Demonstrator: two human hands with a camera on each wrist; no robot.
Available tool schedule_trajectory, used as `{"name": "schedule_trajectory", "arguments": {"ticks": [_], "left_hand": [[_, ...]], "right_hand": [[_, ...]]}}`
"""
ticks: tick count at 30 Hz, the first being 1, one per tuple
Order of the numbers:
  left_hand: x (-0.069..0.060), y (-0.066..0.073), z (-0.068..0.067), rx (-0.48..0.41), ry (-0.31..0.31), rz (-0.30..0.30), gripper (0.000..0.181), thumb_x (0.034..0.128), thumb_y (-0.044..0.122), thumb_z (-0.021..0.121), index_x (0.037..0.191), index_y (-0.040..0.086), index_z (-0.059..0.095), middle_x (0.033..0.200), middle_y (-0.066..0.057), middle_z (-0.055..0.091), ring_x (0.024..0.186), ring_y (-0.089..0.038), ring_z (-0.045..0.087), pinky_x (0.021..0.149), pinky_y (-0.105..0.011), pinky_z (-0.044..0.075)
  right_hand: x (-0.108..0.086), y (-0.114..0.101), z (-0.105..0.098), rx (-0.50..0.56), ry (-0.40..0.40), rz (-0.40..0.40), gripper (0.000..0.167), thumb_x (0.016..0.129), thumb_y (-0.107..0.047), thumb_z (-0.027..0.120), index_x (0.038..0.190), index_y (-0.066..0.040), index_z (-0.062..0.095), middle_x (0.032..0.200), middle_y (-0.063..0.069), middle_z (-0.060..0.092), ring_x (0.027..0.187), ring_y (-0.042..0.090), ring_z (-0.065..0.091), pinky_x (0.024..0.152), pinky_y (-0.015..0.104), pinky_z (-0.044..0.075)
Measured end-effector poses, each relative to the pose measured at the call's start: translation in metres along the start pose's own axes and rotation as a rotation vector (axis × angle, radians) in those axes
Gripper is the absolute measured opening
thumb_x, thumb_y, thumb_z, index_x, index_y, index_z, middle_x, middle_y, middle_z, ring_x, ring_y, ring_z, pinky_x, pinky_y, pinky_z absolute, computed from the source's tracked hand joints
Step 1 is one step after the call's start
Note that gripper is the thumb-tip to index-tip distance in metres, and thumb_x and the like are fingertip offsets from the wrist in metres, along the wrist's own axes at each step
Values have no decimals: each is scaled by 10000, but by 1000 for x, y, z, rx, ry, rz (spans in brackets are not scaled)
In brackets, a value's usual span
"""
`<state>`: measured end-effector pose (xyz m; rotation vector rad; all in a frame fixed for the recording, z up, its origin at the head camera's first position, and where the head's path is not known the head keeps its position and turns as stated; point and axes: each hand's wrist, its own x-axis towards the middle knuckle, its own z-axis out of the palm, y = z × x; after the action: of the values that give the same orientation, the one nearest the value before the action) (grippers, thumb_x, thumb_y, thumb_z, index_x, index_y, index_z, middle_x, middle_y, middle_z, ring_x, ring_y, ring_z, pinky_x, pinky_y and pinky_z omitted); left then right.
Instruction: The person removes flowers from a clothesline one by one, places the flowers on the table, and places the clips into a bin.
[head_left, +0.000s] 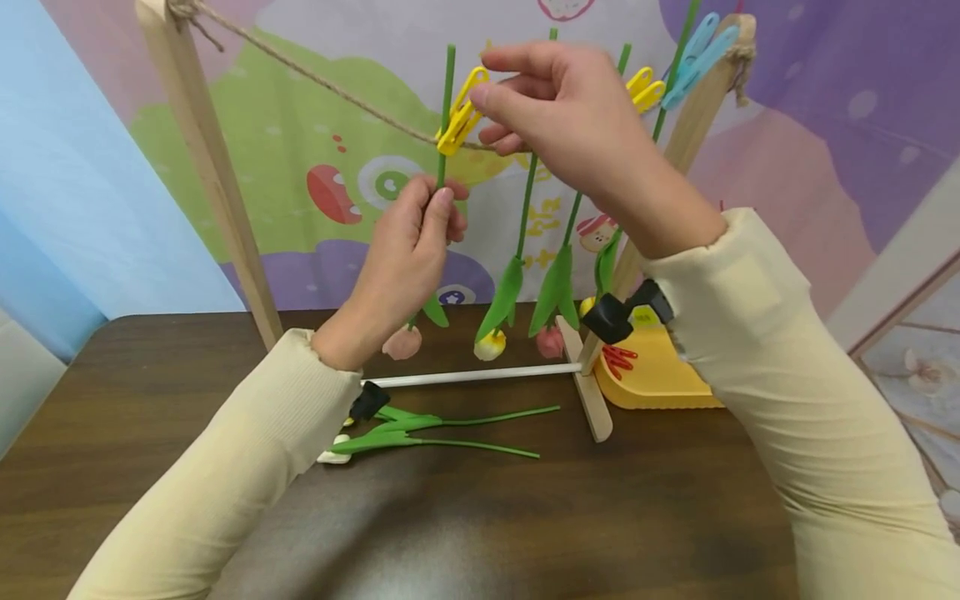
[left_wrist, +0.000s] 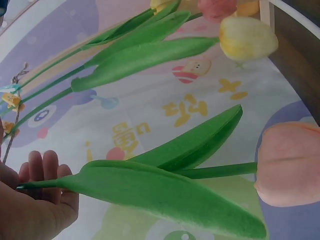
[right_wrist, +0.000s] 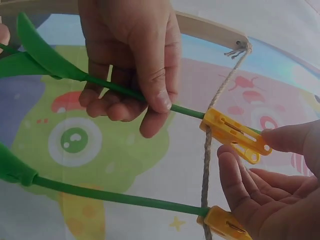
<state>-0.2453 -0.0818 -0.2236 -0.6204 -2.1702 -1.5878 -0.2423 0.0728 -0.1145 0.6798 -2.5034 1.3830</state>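
A yellow clothespin (head_left: 459,117) sits on the twine (right_wrist: 206,170) with a green tulip stem (head_left: 448,79) in its bite. Just below it, my left hand (head_left: 408,250) pinches that stem between thumb and fingers. The pale pink tulip head (left_wrist: 289,164) hangs downward under the hand. My right hand (head_left: 573,108) is beside the clothespin, its thumb at one handle end and its other fingers spread apart from the pin. To the right hang a yellow-white tulip (head_left: 491,344), a darker pink tulip (head_left: 550,342) and another, partly hidden one.
Wooden posts (head_left: 213,167) hold the twine, with a white rod (head_left: 472,375) low between them. Two tulips (head_left: 420,442) lie on the dark table (head_left: 487,533). A yellow tray (head_left: 667,375) with red clothespins (head_left: 618,360) stands right. Blue clothespins (head_left: 697,62) are near the right post.
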Motion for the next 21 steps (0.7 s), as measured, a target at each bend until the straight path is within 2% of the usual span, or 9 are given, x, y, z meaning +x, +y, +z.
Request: {"name": "schedule_trajectory", "arguments": {"ticks": [6, 9, 14, 17, 21], "left_hand": [[-1, 1, 0, -27, -6, -9, 295, 1020, 213, 345, 1118, 0, 524, 860, -88, 514, 804, -149, 533, 808, -267, 486], [-2, 2, -1, -77, -4, 1, 293, 1020, 201, 345, 1154, -7, 502, 858, -73, 495, 800, -159, 516, 800, -272, 475], [0, 3, 0, -169, 20, 35, 280, 1023, 168, 322, 1144, -34, 474, 840, -55, 457, 743, -170, 468, 716, -256, 439], [0, 5, 0, -147, 42, 38, 258, 1022, 146, 323, 1105, -42, 479, 837, -36, 446, 717, -155, 436, 674, -236, 401], [0, 7, -2, -56, 69, 20, 253, 1022, 150, 327, 1085, -25, 499, 835, -9, 426, 718, -140, 386, 659, -233, 335]], "right_hand": [[2, 0, 0, 27, 9, -29, 362, 908, -233, 606, 1231, -70, 585, 1128, 82, 652, 879, 151, 657, 805, 228, 520], [2, 1, -2, 35, 12, -34, 351, 903, -227, 614, 1205, -49, 593, 1105, 89, 661, 862, 157, 663, 792, 227, 524], [0, 2, -1, 23, 31, -69, 311, 903, -222, 613, 1148, -29, 610, 1022, 73, 673, 836, 147, 665, 779, 223, 527], [0, 3, 0, 16, 47, -98, 276, 901, -217, 618, 1097, -23, 624, 952, 38, 674, 828, 156, 662, 772, 221, 527], [-2, 4, 2, 29, 75, -136, 232, 895, -198, 627, 1037, -15, 638, 888, 9, 671, 817, 180, 659, 759, 223, 526]]}}
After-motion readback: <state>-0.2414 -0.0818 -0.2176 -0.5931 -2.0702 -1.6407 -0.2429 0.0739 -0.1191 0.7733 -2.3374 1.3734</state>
